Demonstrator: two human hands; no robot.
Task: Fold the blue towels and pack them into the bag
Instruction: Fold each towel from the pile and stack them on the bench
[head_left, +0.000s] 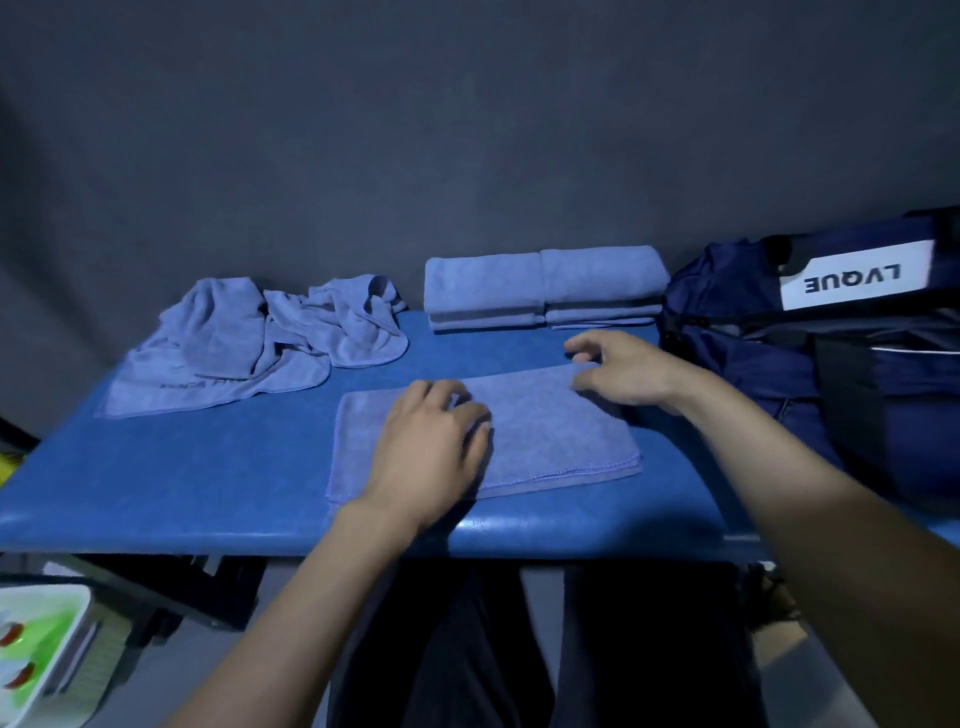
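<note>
Navy duffel bag (841, 374), soft fabric, white label reading "LVQUE" upside down, at the right end of the blue padded worktop (208, 483). Blue terry towels: one part-folded towel (545, 436), rectangular with stitched hems, near the front edge; two folded stacks (545, 288) side by side at the back edge; a crumpled pile (249, 348) back left bearing unreadable print, with bare worktop between pile and towel. Left hand (431, 447) presses flat, fingers relaxed, on the part-folded towel; right hand (623, 369) pinches its far right corner.
</note>
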